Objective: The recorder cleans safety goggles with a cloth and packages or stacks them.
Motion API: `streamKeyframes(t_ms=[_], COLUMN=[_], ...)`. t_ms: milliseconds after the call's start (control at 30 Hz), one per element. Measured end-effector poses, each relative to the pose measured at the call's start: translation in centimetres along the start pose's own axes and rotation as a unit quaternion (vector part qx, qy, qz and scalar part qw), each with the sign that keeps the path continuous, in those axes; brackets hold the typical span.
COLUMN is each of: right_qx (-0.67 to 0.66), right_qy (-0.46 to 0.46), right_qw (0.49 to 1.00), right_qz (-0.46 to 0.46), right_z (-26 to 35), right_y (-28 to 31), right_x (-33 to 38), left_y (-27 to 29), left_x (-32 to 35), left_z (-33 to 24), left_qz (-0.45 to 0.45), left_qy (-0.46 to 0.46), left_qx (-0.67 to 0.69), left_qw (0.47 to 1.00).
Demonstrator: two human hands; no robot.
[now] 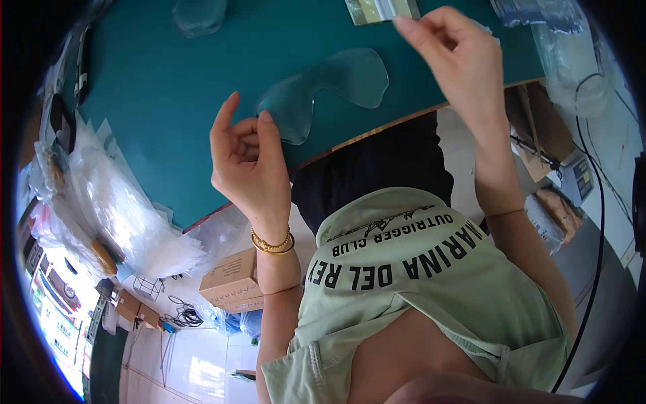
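Note:
A clear, goggle-shaped plastic lens (356, 74) with a nose cut-out lies on the green tabletop in front of me. My left hand (249, 158) is at its left end, the thumb tip over its edge; whether it touches cannot be told. The index finger stands apart from the thumb and the other fingers curl loosely. Raised beyond the lens's right end, my right hand (464, 64) has its fingers bent in and the thumb stretched toward a flat yellowish-and-silver packet (367, 12). Anything thin between those fingertips is too small to make out.
A stack of clear curved pieces (199, 16) sits at the far left of the green table (155, 101). Plastic bags (114, 195) crowd the left edge, with a clear bag (572, 74) at the right. A cardboard box (229, 279) and a black cable (595, 269) are beyond the table.

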State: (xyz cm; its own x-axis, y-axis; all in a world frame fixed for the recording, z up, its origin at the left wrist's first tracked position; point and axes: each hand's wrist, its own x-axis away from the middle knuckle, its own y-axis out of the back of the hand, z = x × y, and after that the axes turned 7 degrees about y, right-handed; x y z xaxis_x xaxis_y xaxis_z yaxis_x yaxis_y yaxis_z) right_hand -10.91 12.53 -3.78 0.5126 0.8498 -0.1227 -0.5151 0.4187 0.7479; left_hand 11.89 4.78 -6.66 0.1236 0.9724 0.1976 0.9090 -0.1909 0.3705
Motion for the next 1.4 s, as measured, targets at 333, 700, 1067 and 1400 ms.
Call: streamKeyframes(t_ms=[333, 700, 1067, 1400], right_qx=[0.247, 0.317, 0.107, -0.192], right_qy=[0.136, 0.129, 0.25, 0.064], right_qw=[0.959, 0.934, 0.946, 0.978], right_qz=[0.005, 0.102, 0.173, -0.046], right_z=[-0.6, -2.9, -4.6, 0.6], right_y=[-4.4, -6.1, -6.6, -2.9], right_x=[-3.8, -11.9, -14.2, -7.6], left_y=[3.8, 3.4, 1.7, 2.2], left_x=[-0.1, 0.4, -0.6, -2.1], left_z=[3.2, 2.5, 3.3, 3.3], left_qz=[-0.033, -0.036, -0.046, -0.081], left_qy=[-0.151, -0.095, -0.113, -0.102], left_qx=[0.024, -0.028, -0.031, -0.02], left_qw=[0.988, 0.994, 0.992, 0.991])
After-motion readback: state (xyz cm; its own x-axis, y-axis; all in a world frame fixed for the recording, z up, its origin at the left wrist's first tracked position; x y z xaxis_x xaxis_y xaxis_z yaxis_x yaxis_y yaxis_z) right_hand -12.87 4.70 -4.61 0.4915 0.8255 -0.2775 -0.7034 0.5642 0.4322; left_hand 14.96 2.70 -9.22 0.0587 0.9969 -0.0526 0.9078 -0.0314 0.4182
